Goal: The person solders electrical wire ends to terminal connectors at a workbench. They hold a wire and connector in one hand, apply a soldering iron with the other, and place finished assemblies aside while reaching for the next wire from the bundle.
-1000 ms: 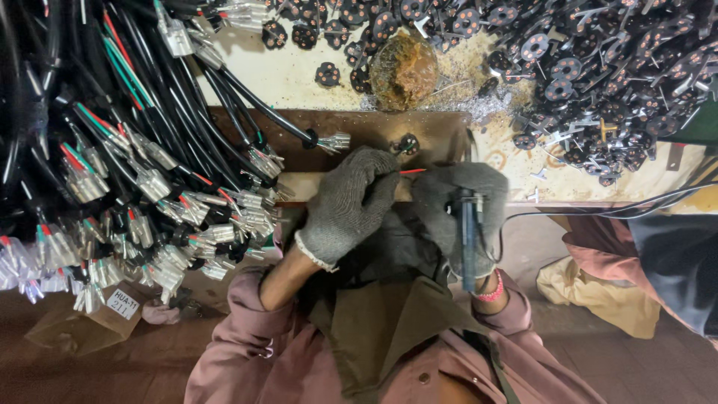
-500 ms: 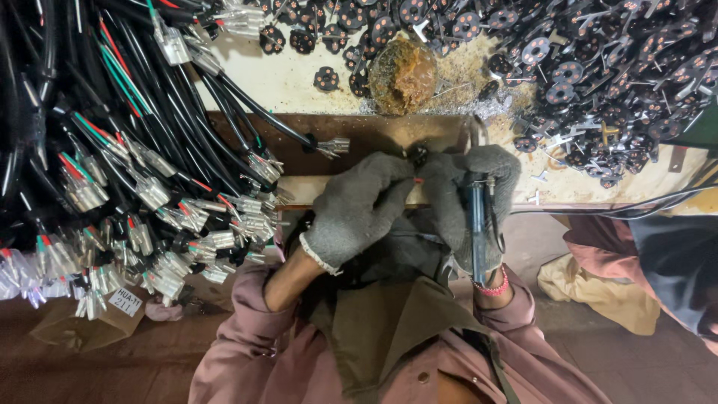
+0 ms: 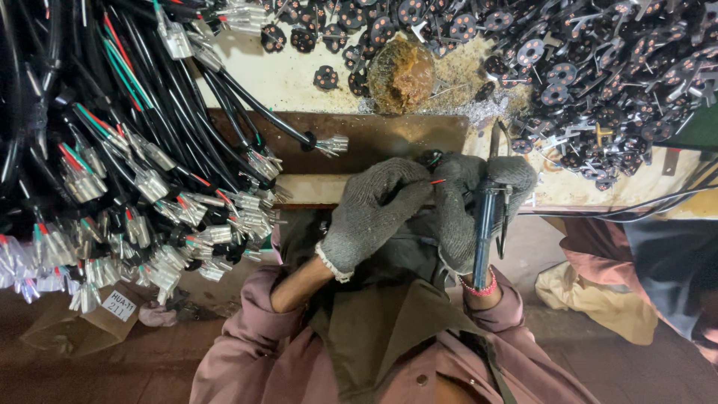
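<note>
Two gloved hands at frame centre, knuckles touching. Left hand [image 3: 374,213] curled, fingertips pinching red wire [image 3: 438,181] against small black disc part [image 3: 430,158]. Right hand [image 3: 479,206] fisted around soldering iron [image 3: 486,224], tip pointing up toward disc. Judgement: brace both wrists on brown board [image 3: 389,138], keep wire end still at disc, touch tip briefly. Left of frame: bundle of black cable harnesses [image 3: 134,164] with connectors. Farther up: rusty flux pot [image 3: 402,72], pile of black discs [image 3: 598,67] upper right.
</note>
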Demonstrator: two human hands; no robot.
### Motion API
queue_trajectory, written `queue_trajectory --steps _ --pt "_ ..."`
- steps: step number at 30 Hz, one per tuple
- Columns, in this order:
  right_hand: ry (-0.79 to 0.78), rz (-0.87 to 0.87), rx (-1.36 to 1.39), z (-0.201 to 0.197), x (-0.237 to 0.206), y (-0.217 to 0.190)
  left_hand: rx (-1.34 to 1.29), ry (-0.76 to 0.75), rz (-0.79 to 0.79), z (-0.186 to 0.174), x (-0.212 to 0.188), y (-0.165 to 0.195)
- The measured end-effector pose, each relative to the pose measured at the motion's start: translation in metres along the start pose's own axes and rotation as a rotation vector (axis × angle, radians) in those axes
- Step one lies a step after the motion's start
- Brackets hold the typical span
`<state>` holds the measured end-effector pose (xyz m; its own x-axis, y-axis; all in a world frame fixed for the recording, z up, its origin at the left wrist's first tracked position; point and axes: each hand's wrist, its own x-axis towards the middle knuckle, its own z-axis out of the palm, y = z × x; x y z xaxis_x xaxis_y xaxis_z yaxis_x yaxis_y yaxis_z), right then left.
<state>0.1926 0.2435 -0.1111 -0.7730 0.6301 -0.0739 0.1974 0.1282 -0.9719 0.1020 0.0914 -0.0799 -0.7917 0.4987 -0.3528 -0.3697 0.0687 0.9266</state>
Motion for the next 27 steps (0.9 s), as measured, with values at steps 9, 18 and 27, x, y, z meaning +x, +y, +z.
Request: queue_trajectory --steps 9,18,27 --pt "0.006 -0.102 -0.134 -0.011 -0.023 0.042 -0.158 0.228 -0.072 0.017 -0.001 0.02" --pt "0.099 -0.264 -0.074 -0.015 0.014 0.03 0.953 0.2 0.281 -0.071 -0.011 -0.033" --pt "0.077 -0.447 -0.392 -0.003 0.026 -0.001 0.783 0.113 0.258 -0.053 0.028 -0.03"
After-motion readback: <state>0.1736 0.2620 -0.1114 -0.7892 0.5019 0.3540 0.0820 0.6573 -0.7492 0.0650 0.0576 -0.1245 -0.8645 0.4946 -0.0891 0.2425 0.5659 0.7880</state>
